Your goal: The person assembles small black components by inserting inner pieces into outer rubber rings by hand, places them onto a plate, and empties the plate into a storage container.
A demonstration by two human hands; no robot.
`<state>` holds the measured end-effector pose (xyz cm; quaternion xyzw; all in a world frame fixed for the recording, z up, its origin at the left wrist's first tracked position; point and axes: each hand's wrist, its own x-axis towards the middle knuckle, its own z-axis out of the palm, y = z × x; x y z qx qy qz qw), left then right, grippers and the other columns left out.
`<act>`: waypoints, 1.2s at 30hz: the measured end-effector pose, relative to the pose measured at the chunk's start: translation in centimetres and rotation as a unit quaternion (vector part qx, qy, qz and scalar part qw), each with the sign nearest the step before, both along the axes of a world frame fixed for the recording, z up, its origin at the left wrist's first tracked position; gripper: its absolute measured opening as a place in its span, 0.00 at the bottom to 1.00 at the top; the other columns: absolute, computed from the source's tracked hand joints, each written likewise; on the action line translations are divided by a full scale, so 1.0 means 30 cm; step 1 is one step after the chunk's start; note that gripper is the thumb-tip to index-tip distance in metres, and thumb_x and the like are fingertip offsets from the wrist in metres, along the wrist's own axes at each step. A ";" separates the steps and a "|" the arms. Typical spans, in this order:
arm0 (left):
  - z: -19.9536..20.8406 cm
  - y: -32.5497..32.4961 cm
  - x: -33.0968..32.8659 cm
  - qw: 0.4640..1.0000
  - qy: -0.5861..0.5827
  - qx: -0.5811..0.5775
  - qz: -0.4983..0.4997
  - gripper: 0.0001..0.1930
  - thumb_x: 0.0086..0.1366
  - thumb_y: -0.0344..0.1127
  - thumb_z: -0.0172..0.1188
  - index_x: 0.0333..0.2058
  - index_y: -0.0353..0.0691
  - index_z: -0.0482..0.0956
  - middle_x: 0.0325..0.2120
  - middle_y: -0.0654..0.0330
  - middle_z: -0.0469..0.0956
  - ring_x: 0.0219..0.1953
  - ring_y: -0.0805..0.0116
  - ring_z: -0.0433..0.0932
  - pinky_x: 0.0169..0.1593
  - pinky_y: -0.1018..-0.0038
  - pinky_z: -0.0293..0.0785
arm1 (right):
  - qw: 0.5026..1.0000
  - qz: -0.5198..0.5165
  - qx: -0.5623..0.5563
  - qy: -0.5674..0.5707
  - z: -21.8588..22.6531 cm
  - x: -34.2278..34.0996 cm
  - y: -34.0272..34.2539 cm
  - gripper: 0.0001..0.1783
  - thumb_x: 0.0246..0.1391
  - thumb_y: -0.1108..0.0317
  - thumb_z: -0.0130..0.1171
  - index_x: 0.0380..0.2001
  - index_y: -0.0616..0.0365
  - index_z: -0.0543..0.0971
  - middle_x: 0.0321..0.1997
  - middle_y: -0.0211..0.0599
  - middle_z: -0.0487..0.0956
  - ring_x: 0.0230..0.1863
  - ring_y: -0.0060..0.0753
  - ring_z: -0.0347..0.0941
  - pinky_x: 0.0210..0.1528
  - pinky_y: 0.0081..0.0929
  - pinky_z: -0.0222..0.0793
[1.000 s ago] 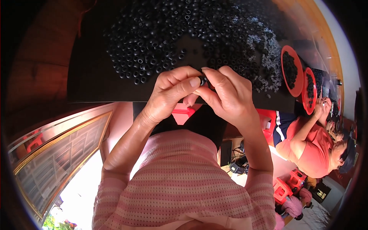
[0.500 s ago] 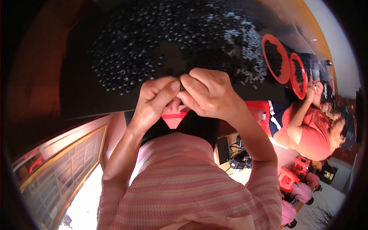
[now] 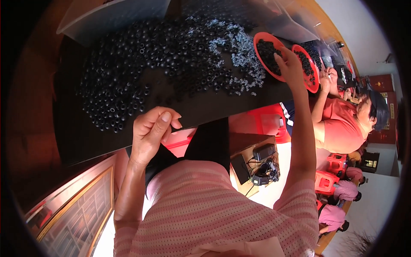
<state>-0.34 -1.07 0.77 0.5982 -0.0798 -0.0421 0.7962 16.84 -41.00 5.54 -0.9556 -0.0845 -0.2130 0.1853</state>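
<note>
My left hand is closed at the table's front edge, thumb pressed against the bent fingers; anything between them is hidden. Out to the right, my right hand reaches over a red bowl of small dark pieces. Its thumb and fingers are apart above the bowl's right side, and I see nothing held in them. A wide heap of small black ring-like pieces covers much of the dark table. Beside that heap, toward the bowl, lie many small shiny silvery pieces.
A second red bowl with dark pieces stands right of the first. A translucent bin is at the back left. At right sits a co-worker in an orange-red shirt. Red stools and a box with cables are lower right.
My two hands were together at the table edge. The right hand has left the other and moved right to the red bowl; the left has stayed closed. The view has shifted.
</note>
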 end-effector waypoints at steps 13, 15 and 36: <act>-0.003 -0.006 -0.005 0.999 -0.012 0.024 0.021 0.16 0.70 0.42 0.50 0.34 0.34 0.78 0.23 0.61 0.78 0.14 0.84 0.60 0.18 0.87 0.52 | 0.998 0.003 -0.037 -0.041 -0.054 -0.036 -0.034 0.17 0.56 0.61 0.58 0.44 0.62 0.78 0.33 0.44 0.78 0.31 0.36 0.75 0.36 0.29 0.69; 0.003 -0.006 -0.007 1.000 -0.008 0.024 0.019 0.16 0.70 0.41 0.50 0.34 0.34 0.78 0.23 0.61 0.77 0.14 0.84 0.60 0.18 0.86 0.52 | 0.998 0.045 0.038 -0.009 -0.030 -0.051 0.028 0.15 0.57 0.62 0.59 0.42 0.62 0.78 0.30 0.41 0.79 0.32 0.30 0.75 0.36 0.25 0.69; 0.002 -0.018 -0.004 0.984 -0.092 0.149 0.026 0.14 0.69 0.37 0.53 0.30 0.32 0.79 0.19 0.62 0.75 0.22 0.77 0.71 0.26 0.80 0.67 | 0.936 0.336 -0.092 0.041 -0.073 -0.078 0.772 0.09 0.53 0.66 0.60 0.39 0.51 0.80 0.33 0.33 0.73 0.31 0.41 0.75 0.32 0.36 0.71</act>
